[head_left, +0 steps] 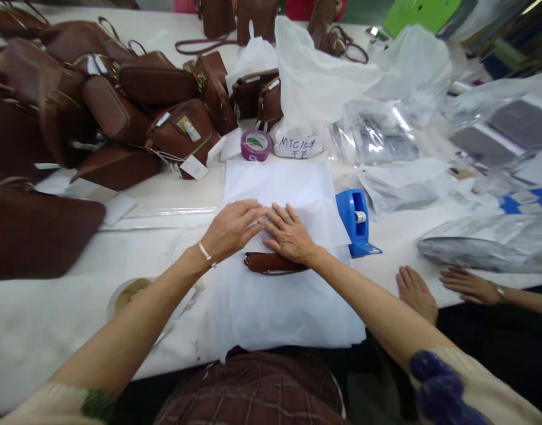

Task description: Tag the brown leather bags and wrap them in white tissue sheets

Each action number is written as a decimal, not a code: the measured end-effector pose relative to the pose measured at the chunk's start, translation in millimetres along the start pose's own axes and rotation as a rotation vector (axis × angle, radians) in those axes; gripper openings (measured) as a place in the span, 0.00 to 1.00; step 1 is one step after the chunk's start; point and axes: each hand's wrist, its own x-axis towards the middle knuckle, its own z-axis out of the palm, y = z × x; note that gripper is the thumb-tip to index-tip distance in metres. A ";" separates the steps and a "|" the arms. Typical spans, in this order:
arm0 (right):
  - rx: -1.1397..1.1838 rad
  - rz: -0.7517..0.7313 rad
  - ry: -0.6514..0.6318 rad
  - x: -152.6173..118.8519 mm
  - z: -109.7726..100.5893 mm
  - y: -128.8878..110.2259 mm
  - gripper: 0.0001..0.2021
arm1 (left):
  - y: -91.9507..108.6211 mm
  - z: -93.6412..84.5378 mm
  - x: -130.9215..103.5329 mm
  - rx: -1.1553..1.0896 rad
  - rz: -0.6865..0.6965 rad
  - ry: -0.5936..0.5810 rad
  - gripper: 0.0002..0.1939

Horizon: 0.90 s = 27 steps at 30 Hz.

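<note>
Both of my hands rest over a stack of thin white sheets (288, 313) in the middle. My left hand (235, 227), with a bracelet at the wrist, lies palm down, its fingertips meeting those of the other hand. My right hand (291, 233) is flat with spread fingers, on the white sheet just above a small brown leather item (271, 263). Its palm edge covers part of that item's upper side. Neither hand visibly grips anything. A blue tape dispenser (354, 221) stands right beside the stack.
Many brown leather bags (160, 79) crowd the left and back. A purple tape roll (256, 144) sits behind the sheets, near white plastic bags (315, 71). Wrapped goods (487, 242) lie at the right, where another person's hands (416, 292) rest on the table edge.
</note>
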 end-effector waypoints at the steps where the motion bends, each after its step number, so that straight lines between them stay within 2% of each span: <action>1: 0.001 0.003 0.004 -0.5 1.3 -0.5 0.26 | -0.7 8.8 12.1 0.018 0.012 -0.005 0.20; 3: 0.005 0.009 0.006 -1.2 3.3 -1.4 0.25 | -5.6 30.9 24.2 0.039 0.005 -0.084 0.25; 6: 0.007 0.021 -0.006 -1.3 2.4 -3.3 0.27 | -15.7 54.1 12.3 0.043 -0.003 -0.204 0.33; 8: -0.002 0.018 -0.014 -1.7 -0.6 -6.8 0.29 | -19.6 54.4 -5.7 0.069 0.019 -0.219 0.38; 13: -0.046 0.109 0.001 -12.0 -4.9 -29.2 0.28 | -12.8 34.6 -50.0 0.158 0.132 -0.273 0.47; 16: -0.048 0.171 0.028 -20.3 1.5 -41.7 0.29 | -10.7 36.0 -81.9 0.181 0.191 -0.355 0.52; 18: -0.059 0.176 0.047 -22.4 7.0 -45.4 0.29 | -16.6 39.7 -107.8 0.193 0.181 -0.388 0.53; 21: -0.084 0.173 0.065 -20.7 11.6 -46.6 0.29 | -30.2 34.7 -142.1 0.193 0.114 -0.426 0.43; 23: -0.098 0.172 0.077 -18.8 11.7 -47.0 0.29 | -32.2 22.6 -148.5 0.188 0.038 -0.471 0.28; 25: -0.111 0.173 0.091 -17.9 11.3 -47.8 0.28 | -22.2 10.0 -133.4 0.148 -0.031 -0.462 0.12; 26: -0.117 0.172 0.097 -17.8 11.4 -48.4 0.28 | -12.8 6.3 -118.0 0.103 -0.047 -0.411 0.08; 27: -0.121 0.169 0.097 -17.9 12.1 -48.9 0.28 | -1.5 5.5 -98.7 0.041 -0.051 -0.321 0.07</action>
